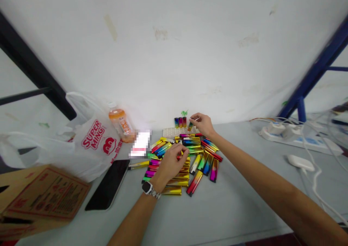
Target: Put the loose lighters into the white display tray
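Many shiny lighter-like tubes in metallic gold, red, blue, green and purple lie in a loose pile on the grey table. Behind them is a white holed tray; several tubes stand upright in it. Between thumb and fingers, my right hand pinches a blue-gold tube, held nearly upright over the tray's right part. My left hand, with a watch on the wrist, hovers over the pile. Its fingers are curled together, and whatever they may hold is too small to name.
On the left are a white plastic bag, an orange drink bottle, a black phone and a cardboard box. A power strip, a white charger and cables lie right. The wall rises behind.
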The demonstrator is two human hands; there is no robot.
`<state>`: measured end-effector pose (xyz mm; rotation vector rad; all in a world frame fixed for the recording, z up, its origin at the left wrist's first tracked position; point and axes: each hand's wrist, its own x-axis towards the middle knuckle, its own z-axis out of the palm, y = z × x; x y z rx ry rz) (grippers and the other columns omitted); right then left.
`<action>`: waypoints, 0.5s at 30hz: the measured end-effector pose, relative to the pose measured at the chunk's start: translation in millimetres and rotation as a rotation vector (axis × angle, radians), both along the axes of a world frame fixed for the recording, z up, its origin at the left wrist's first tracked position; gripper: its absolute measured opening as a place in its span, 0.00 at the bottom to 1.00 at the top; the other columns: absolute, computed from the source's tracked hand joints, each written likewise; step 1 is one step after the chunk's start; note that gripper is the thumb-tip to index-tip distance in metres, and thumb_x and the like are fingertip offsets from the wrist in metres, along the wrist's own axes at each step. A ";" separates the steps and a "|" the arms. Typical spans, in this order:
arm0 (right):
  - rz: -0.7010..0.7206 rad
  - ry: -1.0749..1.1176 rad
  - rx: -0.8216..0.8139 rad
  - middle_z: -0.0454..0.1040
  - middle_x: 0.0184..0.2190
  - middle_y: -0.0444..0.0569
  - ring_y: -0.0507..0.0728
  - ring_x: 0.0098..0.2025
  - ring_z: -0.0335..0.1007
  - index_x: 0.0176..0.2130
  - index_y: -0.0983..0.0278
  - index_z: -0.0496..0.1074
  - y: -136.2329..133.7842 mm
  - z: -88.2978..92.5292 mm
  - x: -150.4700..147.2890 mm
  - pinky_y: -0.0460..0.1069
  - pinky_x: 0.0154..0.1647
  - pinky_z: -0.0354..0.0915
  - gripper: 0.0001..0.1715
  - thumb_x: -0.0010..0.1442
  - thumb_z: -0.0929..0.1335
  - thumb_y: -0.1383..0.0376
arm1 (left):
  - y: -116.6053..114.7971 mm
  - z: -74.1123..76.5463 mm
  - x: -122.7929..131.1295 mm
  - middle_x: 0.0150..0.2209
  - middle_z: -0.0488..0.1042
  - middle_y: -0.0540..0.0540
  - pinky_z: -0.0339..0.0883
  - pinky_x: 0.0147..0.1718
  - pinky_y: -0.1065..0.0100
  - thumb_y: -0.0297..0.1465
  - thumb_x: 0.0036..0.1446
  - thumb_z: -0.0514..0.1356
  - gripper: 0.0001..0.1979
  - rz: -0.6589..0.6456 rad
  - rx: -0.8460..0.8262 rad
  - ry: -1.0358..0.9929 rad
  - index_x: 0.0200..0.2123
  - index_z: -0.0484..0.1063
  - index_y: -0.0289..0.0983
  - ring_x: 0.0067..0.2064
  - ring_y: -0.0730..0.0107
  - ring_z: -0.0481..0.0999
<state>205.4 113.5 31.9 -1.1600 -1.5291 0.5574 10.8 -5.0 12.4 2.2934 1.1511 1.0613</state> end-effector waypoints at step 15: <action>-0.024 -0.393 0.129 0.77 0.29 0.48 0.54 0.32 0.70 0.31 0.65 0.75 43.3 -6.3 2.6 0.49 0.39 0.64 0.03 0.55 0.69 0.69 | 2.9 -4.0 -0.6 0.32 0.73 0.47 0.64 0.36 0.66 0.33 0.65 0.55 0.10 -0.005 -0.002 0.041 0.32 0.71 0.37 0.35 0.67 0.71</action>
